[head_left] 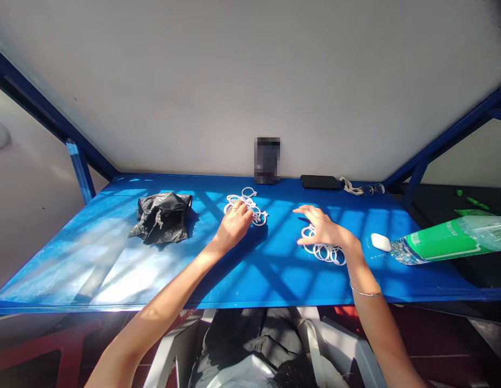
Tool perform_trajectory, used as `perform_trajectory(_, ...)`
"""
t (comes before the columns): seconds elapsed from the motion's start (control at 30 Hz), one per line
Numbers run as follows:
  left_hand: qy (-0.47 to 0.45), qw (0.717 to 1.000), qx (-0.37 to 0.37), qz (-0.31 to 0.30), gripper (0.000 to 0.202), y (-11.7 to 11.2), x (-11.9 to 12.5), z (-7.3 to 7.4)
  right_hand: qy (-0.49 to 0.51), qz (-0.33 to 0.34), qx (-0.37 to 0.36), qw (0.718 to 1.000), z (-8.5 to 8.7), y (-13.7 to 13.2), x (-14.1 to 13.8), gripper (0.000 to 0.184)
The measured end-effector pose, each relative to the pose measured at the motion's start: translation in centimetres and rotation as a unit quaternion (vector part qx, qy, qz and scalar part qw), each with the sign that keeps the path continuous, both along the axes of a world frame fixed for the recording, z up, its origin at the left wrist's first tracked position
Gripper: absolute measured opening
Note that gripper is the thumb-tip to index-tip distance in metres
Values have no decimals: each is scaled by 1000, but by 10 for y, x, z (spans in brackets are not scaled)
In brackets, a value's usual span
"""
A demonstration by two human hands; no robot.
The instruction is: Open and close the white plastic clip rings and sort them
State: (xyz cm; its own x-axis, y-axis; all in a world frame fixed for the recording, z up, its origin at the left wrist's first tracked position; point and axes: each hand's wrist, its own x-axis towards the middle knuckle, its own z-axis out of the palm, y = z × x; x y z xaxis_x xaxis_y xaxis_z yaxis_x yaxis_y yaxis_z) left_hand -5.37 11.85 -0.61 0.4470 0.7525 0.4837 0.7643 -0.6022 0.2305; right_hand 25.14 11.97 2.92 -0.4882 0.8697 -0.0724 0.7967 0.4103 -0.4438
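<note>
My left hand (235,220) reaches into a pile of white plastic rings (259,217), which have small eyelets like curtain rings. Its fingers are bent and pressed together on a ring, and the fingertips are partly hidden. To the right, my right hand (325,229) hovers over a second group of white rings (325,253). Thumb and fingers are spread apart there, with nothing between them. That hand covers part of the group beneath it. Both piles lie on a blue tabletop (275,280).
A crumpled black plastic bag (164,218) sits at left. Along the wall are an upright dark device (267,160), a black phone (320,182) and glasses (374,188). At right, a white earbud case (380,242) is beside a large green-labelled bottle (448,240). Blue braces (418,183) flank the table.
</note>
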Motion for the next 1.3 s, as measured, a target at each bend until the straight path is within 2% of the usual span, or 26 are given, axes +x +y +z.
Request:
perform_trajectory(0.1,36,998,18,37,17,1,-1,-4,-58,-8,-21,998,-5,-1,15,81)
perform_trajectory(0.23,65,996,23,58,13,1,0,-9,-92,-44,12,995,-12,2,27,58)
perform_trajectory(0.33,69,996,25,58,10,0,0,-10,-97,-58,36,993,-13,7,30,42)
perform_trajectory(0.5,58,996,14,64,5,-1,0,-7,-51,-49,14,997,-7,8,23,28)
perform_trajectory(0.6,22,999,17,42,7,-3,0,-4,-21,-48,10,999,-2,6,16,28)
perform_trajectory(0.7,-66,998,3,-12,14,-8,5,0,38,-34,46,998,3,4,6,34)
perform_trajectory(0.77,-130,990,-31,-48,18,-13,11,1,86,-16,71,994,5,0,-6,40)
perform_trajectory(0.93,-249,949,-167,-97,25,-26,27,4,169,63,57,982,1,-16,-46,40)
perform_trajectory(1.03,-285,922,-243,-97,29,-28,30,7,179,77,50,980,-7,-25,-65,39)
perform_trajectory(1.13,-339,876,-329,-98,35,-27,29,11,230,78,34,969,-15,-28,-72,46)
perform_trajectory(1.2,-379,840,-374,-107,39,-26,29,13,304,61,-10,951,-20,-26,-74,50)
perform_trajectory(1.3,-425,797,-414,-110,42,-26,29,15,414,-2,-115,903,-27,-21,-76,44)
